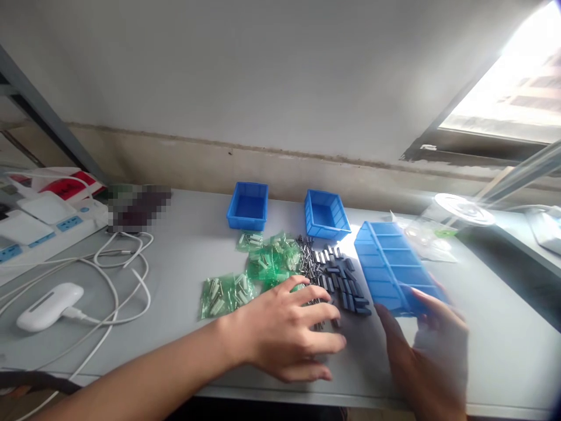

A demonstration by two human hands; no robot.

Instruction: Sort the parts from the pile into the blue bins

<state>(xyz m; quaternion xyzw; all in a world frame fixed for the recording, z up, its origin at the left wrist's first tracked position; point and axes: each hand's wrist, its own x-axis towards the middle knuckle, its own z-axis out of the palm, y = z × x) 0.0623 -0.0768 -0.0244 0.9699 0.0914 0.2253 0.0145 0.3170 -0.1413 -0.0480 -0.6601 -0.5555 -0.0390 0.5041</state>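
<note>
Your left hand [291, 330] is spread, palm down and fingers loosely curled, over the near end of the loose parts; your right hand [432, 345] grips the near end of a divided blue tray [381, 269], held tilted just right of the dark pieces [348, 286]. Metal screws [309, 266] lie right against those, with green packets [228, 292] to the left and two blue bins [248, 224] beyond. If your left fingers drag sideways, screws and dark pieces could mix; if the tray swings left, its edge could scatter the dark pieces. Your left hand hides part of the pile, so I cannot tell whether its fingertips touch anything. Your right fingers are mostly behind the tray, blurred, and its forearm is cut off below.
</note>
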